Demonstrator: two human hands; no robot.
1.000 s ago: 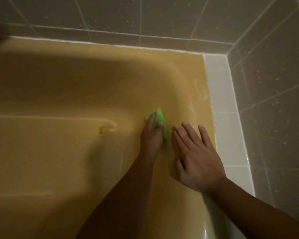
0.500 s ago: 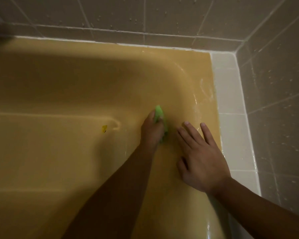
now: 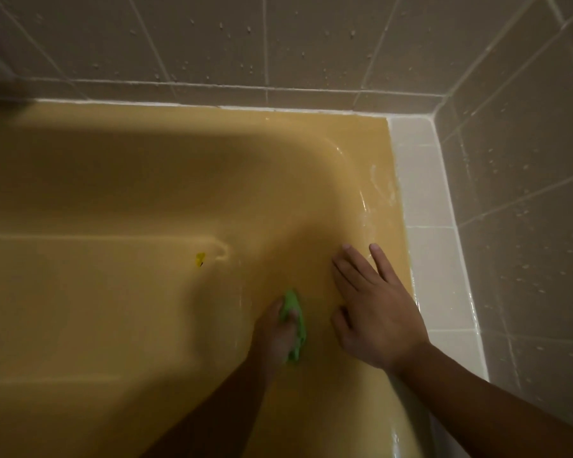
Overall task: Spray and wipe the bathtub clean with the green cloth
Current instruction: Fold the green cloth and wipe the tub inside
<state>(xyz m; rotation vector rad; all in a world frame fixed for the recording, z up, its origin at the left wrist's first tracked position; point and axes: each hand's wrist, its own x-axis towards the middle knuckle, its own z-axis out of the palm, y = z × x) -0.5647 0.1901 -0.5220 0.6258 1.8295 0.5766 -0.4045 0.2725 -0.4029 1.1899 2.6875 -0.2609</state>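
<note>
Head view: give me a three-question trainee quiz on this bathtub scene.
1. True or false: the right hand lies flat, fingers straight, on the bathtub wall.
2. What holds the green cloth? A) the left hand B) the right hand C) nothing, it lies loose
3. Fill in: in the picture, the small yellow speck on the tub floor lies to the ___ of the cloth.
Key: 1 true; 2 A; 3 left.
</note>
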